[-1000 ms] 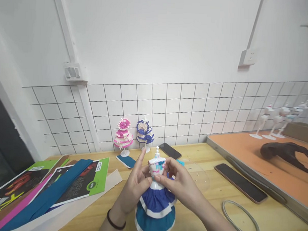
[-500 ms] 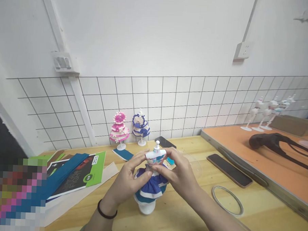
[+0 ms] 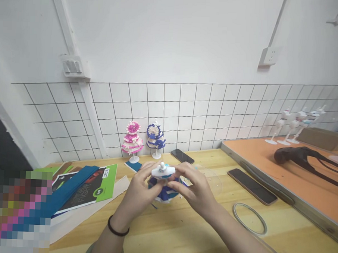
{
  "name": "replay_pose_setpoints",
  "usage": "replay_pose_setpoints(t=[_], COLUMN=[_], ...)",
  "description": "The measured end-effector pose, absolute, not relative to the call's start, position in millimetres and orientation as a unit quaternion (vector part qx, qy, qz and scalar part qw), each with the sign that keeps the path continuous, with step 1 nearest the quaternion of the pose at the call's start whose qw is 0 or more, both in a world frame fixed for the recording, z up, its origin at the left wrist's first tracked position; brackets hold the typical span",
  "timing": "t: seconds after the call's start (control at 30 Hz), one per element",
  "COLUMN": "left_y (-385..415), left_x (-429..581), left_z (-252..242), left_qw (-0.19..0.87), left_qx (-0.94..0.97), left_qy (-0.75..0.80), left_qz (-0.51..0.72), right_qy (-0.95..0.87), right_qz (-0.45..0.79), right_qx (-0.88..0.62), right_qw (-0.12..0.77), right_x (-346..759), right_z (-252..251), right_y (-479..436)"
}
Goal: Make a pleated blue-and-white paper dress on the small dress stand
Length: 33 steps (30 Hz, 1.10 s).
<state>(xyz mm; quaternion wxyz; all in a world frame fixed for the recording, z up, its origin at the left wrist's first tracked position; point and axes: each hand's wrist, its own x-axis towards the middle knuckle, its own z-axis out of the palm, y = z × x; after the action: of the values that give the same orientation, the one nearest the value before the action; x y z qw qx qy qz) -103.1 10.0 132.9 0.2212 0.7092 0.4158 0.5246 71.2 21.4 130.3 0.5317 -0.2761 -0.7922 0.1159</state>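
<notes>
Between my two hands is a miniature dress form (image 3: 163,172) with a white knobbed neck and shoulders, its top tipped toward me. It wears a blue and white layered skirt (image 3: 166,194), partly covered by my fingers. My left hand (image 3: 144,187), with a dark band at the wrist, is closed on the form's left side, thumb at the waist. On the other side my right hand (image 3: 195,189) grips the torso with thumb and bent fingers. The form's stand is hidden.
Two dressed mini forms, pink (image 3: 132,141) and blue (image 3: 156,139), stand by the tiled wall. Phones (image 3: 252,185) and a tape ring (image 3: 249,218) lie on the right. Papers with a teal strip (image 3: 75,187) lie left. An orange board (image 3: 246,146) borders the table.
The dress form has tilted, its neck coming toward me and its white base passing out of sight. Both hands stay around it, and the view has shifted slightly.
</notes>
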Motion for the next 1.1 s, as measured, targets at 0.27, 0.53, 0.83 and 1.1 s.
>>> replay_pose_setpoints(t=[0.27, 0.53, 0.83, 1.1], left_y=[10, 15, 23, 33], left_x=[-114, -119, -121, -107], left_z=[138, 139, 133, 111], left_qw=[0.231, 0.275, 0.383, 0.37], left_qx=[0.666, 0.635, 0.54, 0.603], left_qy=[0.465, 0.478, 0.462, 0.452], left_qz=[0.536, 0.541, 0.59, 0.544], right_qy=[-0.802, -0.821, -0.804, -0.809], right_qz=[0.197, -0.066, 0.072, 0.139], right_qx=[-0.315, -0.385, -0.481, -0.494], right_qw=[0.467, 0.418, 0.341, 0.286], right_x=[78, 103, 126, 160], right_z=[142, 135, 141, 144], right_y=[22, 42, 38, 24])
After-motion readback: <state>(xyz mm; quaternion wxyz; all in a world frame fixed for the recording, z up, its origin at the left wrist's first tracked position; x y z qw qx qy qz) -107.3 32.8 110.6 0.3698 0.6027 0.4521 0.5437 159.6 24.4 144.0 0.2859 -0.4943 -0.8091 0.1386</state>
